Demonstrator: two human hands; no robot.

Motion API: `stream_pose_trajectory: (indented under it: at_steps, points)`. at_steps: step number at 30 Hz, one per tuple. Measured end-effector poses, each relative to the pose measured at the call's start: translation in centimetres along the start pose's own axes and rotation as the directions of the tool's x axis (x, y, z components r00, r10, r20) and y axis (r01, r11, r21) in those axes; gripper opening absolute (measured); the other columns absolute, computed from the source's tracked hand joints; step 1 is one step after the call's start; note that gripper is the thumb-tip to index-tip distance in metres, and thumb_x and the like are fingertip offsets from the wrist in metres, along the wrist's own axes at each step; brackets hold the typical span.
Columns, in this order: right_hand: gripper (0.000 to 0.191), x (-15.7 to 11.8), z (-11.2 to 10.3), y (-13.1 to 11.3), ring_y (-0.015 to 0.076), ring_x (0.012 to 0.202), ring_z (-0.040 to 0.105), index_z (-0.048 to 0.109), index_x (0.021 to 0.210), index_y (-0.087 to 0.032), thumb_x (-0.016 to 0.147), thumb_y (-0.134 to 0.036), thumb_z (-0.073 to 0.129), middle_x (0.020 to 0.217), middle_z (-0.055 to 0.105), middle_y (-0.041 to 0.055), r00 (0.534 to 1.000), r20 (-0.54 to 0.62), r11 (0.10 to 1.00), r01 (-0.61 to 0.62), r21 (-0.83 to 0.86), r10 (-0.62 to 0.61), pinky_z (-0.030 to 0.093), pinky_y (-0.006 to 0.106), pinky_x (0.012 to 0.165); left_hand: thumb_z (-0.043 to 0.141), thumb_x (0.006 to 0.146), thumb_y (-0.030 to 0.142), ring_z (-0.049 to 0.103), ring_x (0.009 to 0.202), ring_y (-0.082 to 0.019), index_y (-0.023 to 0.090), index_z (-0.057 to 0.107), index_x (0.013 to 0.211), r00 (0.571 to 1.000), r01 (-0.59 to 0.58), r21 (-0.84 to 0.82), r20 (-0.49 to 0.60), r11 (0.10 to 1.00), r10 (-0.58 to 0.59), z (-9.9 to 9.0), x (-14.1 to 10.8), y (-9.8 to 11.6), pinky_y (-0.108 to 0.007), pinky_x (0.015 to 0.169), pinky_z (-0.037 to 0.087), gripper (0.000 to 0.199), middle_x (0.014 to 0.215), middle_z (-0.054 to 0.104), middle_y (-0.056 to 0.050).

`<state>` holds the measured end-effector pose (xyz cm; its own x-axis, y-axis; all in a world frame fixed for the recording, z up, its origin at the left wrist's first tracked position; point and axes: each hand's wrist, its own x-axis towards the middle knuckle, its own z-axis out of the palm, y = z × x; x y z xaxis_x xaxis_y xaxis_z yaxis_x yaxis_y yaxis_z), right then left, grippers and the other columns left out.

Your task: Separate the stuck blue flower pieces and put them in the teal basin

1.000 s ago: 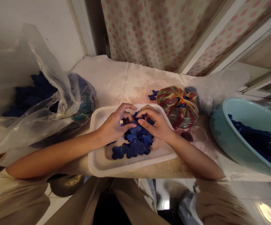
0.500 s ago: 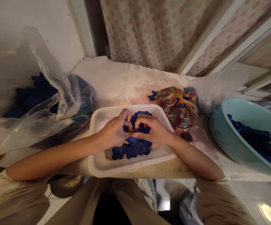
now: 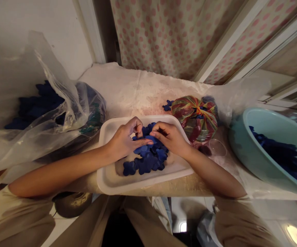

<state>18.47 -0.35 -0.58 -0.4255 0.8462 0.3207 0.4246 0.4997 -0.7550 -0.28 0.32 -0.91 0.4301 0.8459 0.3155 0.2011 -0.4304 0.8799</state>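
On the table [image 3: 138,89]: tray [image 3: 109,178], flowers [image 3: 145,163] in it, left hand [image 3: 124,140] and right hand [image 3: 172,139] at the pile. Left of tray: bag [image 3: 73,113], more flowers inside. Behind tray, rightward: bundle [image 3: 189,132], loose flowers at its left. Far right: basin [image 3: 243,147], flowers within. Behind table: curtain [image 3: 158,37].

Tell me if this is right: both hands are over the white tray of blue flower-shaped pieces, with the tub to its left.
Wrong side: the head view shows the tub right of the white tray, not left. The left hand and right hand are indeed over the tray of blue flower-shaped pieces.
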Motion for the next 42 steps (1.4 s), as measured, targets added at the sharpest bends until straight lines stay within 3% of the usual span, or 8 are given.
stream_pose_trajectory:
  at_steps: [6,9,13,17,20,25,34,42]
  points:
    - [0.034,0.1,-0.2,-0.4,0.0084,0.051,0.031,0.032,0.061,-0.019,0.092,-0.034,0.040,0.056,0.029,-0.0052,0.990,-0.120,0.995,-0.084,-0.047,0.078,0.025,0.024,0.049,0.065,0.076,0.025,0.041,0.055,-0.007,0.020,0.036,0.080,0.999,-0.037,-0.062,-0.017,0.997,0.036,0.0,0.1,-0.5,-0.020,0.054,0.035,0.029,0.061,0.041,0.007]
    - [0.028,0.0,-0.4,-0.5,0.0085,0.053,0.033,0.038,0.067,-0.019,0.090,-0.033,0.043,0.060,0.033,-0.0045,0.989,-0.141,0.997,-0.059,-0.040,0.053,0.027,0.023,0.050,0.066,0.074,0.025,0.037,0.051,-0.007,0.021,0.035,0.081,1.000,-0.001,-0.091,0.000,0.996,0.002,0.0,0.1,-0.4,-0.019,0.051,0.032,0.033,0.057,0.036,0.009]
    - [0.018,-0.3,-0.4,-0.8,0.0098,0.062,0.043,0.047,0.080,-0.018,0.083,-0.033,0.056,0.071,0.044,-0.0013,0.974,-0.086,0.976,0.206,-0.076,-0.212,0.036,0.023,0.055,0.064,0.076,0.024,0.035,0.046,-0.005,0.020,0.036,0.084,0.999,0.047,-0.095,0.031,0.994,-0.045,0.0,0.3,0.0,-0.017,0.046,0.028,0.029,0.052,0.037,0.010]
    - [0.025,-0.8,0.0,-1.4,0.0137,0.074,0.048,0.056,0.089,-0.017,0.082,-0.041,0.058,0.081,0.051,0.0035,0.856,0.151,0.803,0.516,-0.299,-0.494,0.042,0.027,0.065,0.057,0.078,0.019,0.038,0.044,-0.005,0.020,0.036,0.089,0.991,0.103,-0.118,0.095,0.988,-0.092,-0.1,0.2,-0.2,-0.015,0.043,0.028,0.024,0.052,0.041,0.010]
    - [0.031,-1.1,0.4,-1.9,0.0166,0.079,0.045,0.058,0.101,-0.018,0.085,-0.043,0.053,0.085,0.054,0.0055,0.814,0.347,0.634,0.580,-0.512,-0.465,0.039,0.029,0.066,0.053,0.081,0.018,0.040,0.039,-0.004,0.022,0.035,0.096,0.972,0.169,-0.128,0.187,0.977,-0.144,-0.1,0.0,-0.7,-0.014,0.039,0.029,0.024,0.056,0.044,0.010]
    - [0.017,-1.2,0.9,-2.0,0.0160,0.074,0.043,0.062,0.095,-0.019,0.088,-0.030,0.051,0.077,0.055,0.0030,0.806,0.355,0.481,0.575,-0.662,-0.474,0.032,0.029,0.064,0.048,0.080,0.014,0.042,0.044,-0.005,0.021,0.036,0.099,0.967,0.155,-0.048,0.210,0.987,-0.142,0.1,0.1,-1.0,-0.015,0.043,0.032,0.024,0.059,0.045,0.008]
    - [0.018,-1.2,0.9,-1.9,0.0131,0.067,0.042,0.063,0.089,-0.018,0.090,-0.017,0.045,0.069,0.053,0.0001,0.757,0.334,0.420,0.609,-0.673,-0.561,0.028,0.029,0.062,0.045,0.079,0.016,0.047,0.052,-0.008,0.019,0.041,0.095,0.964,0.119,0.049,0.233,0.992,-0.127,0.1,0.3,-0.7,-0.018,0.049,0.034,0.017,0.061,0.049,0.006]
    - [0.020,-1.3,1.2,-2.3,0.0134,0.068,0.046,0.062,0.092,-0.016,0.091,-0.025,0.045,0.071,0.055,0.0012,0.734,0.430,0.416,0.663,-0.622,-0.525,0.031,0.030,0.064,0.046,0.077,0.012,0.040,0.037,-0.005,0.021,0.046,0.098,0.914,0.218,0.241,0.291,0.946,-0.285,0.3,0.0,-0.4,-0.017,0.040,0.029,0.023,0.056,0.051,0.008]
